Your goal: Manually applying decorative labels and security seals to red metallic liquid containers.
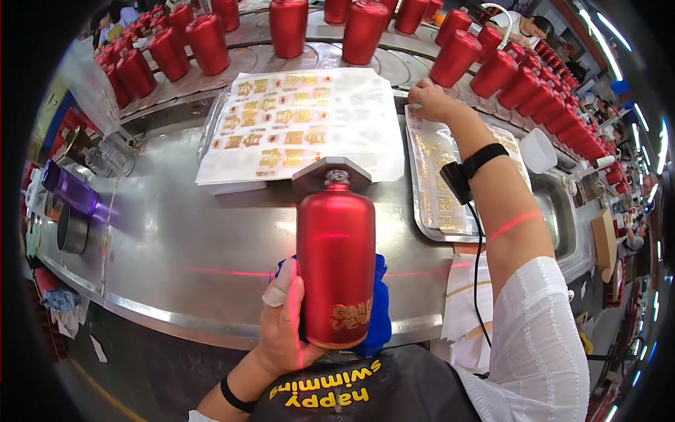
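matte red bottle (336, 264) in the centre with a gold emblem low on its side, bright blue cloth (380, 309) behind it. white sheets (295, 123) above covered in gold and red labels, rows of red bottles (204, 42) along the top, purple container (70, 191) at left

White ribbed sleeve (541, 330), black wrist strap (472, 169) with cable, black apron.

Scene was brightly and evenly lit from overhead strip lights seen at the right rim, with soft glare on the steel counter (183, 239), a thin red laser line crossing the red bottle (336, 264) and right forearm, sharp centre focus, and strong fisheye bending with black vignetted corners.
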`<state>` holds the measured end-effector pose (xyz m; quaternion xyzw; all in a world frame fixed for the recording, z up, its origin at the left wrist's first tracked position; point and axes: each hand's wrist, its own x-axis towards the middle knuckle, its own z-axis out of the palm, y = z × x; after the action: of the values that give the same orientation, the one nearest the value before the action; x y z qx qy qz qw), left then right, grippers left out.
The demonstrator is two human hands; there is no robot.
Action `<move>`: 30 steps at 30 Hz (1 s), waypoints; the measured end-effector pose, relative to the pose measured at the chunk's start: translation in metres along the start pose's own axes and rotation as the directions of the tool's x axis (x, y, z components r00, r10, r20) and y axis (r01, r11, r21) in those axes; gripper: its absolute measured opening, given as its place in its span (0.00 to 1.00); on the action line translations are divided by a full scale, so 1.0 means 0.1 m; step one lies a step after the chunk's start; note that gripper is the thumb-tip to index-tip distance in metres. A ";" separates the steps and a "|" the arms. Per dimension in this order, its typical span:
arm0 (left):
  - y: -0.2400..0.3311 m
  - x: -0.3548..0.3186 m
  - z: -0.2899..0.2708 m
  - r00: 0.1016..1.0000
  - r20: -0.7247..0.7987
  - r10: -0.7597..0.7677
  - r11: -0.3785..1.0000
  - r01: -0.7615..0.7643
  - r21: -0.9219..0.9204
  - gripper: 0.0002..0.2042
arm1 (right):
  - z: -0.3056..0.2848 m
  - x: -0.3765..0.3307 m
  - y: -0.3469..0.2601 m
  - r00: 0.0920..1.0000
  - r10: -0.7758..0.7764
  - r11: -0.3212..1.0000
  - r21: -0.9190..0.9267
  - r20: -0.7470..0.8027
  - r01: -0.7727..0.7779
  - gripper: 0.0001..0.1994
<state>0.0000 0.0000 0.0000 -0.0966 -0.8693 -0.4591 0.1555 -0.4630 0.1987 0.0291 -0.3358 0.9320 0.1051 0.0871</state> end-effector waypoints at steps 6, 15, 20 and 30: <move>-0.14 0.13 -0.19 0.983 -0.049 0.179 0.975 -0.171 0.141 0.53 | 0.07 0.21 -0.03 0.982 -0.034 0.987 0.145 -0.186 0.062 0.15; -0.19 0.12 -0.18 0.983 -0.060 0.173 0.976 -0.163 0.145 0.54 | 0.12 0.28 -0.07 0.965 -0.017 0.973 0.219 -0.262 0.077 0.13; -0.14 0.18 -0.21 0.995 -0.013 0.098 0.987 -0.095 0.133 0.51 | 0.24 0.32 0.02 0.882 0.015 0.936 0.318 -0.471 0.154 0.09; -0.19 0.08 -0.12 0.980 -0.132 0.150 0.986 -0.138 0.095 0.48 | 0.04 -0.65 0.50 0.982 0.186 0.911 0.381 -0.043 -0.156 0.09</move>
<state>-0.0113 -0.0205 -0.0047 -0.1206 -0.8659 -0.4147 0.2524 -0.4455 0.2773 0.0477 -0.2339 0.9633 -0.0814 0.1039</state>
